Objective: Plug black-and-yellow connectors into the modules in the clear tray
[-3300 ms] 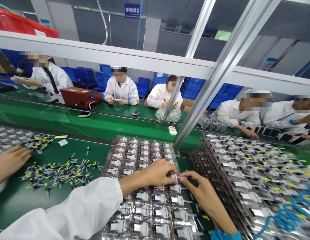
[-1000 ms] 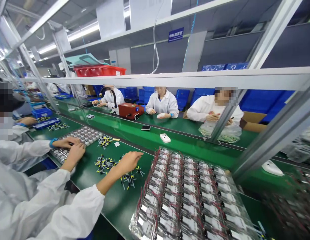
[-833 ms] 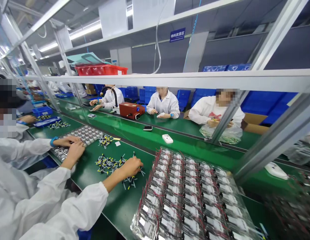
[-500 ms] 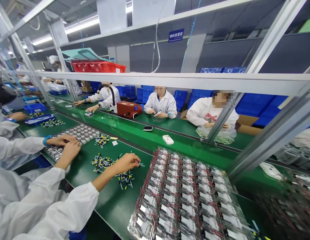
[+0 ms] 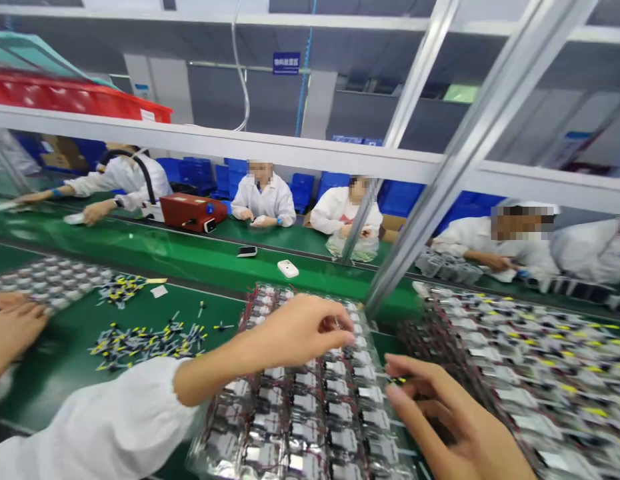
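Head view. Shows the left hand (image 5: 300,330) over the far half of a clear tray (image 5: 310,413) of small wired modules, fingertips bunched against the thumb in a closed pinch; cannot tell what, if anything, sits inside it. Shows the right hand (image 5: 440,413) low at the tray's right edge, fingers half curled, with a small yellow-tipped piece (image 5: 399,380) between forefinger and thumb; too blurred to tell whether gripped or merely near. Places the tray on the green bench (image 5: 65,360), just right of a scatter of black-and-yellow parts (image 5: 140,337). Finds a taller stack of trays (image 5: 515,360) to the right, past a slanted metal post (image 5: 430,193). Catches a co-worker's hand (image 5: 13,330) at the left edge, beside 1 more tray (image 5: 55,280).
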Tool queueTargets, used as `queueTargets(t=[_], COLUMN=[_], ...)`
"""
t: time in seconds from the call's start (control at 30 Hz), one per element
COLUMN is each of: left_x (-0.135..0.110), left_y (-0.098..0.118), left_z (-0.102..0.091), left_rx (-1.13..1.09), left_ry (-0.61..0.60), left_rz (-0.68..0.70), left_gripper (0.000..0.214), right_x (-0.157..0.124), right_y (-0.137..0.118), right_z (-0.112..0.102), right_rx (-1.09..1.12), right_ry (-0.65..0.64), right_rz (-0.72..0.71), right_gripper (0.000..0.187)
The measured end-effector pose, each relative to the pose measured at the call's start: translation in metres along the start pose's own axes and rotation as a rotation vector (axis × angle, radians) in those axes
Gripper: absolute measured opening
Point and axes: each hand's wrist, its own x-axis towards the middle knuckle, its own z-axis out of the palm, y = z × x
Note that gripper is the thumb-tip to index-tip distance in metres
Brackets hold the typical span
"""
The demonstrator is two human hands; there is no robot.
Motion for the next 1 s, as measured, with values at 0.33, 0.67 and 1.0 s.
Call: queueTargets(t=[0.33, 0.67, 1.0], left_x=[0.062, 0.085, 0.086], left_y=[0.012, -0.068, -0.074], left_z=[0.077, 0.091, 0.109], left_rx=[0.096, 0.661, 0.781], left_ry=[0.012, -0.331, -0.286], left_rz=[0.223, 0.488, 0.523], left_gripper=[0.022, 0.018, 0.018], right_x=[0.053, 0.063, 0.073], right_y=[0.009, 0.068, 0.093], right_z=[0.005, -0.001, 0.003], right_rx=[0.603, 0.359, -0.028], right_ry=[-0.073, -0.099, -0.112], right_rz=[0.334, 0.266, 0.056], right_gripper=[0.060, 0.054, 0.035])
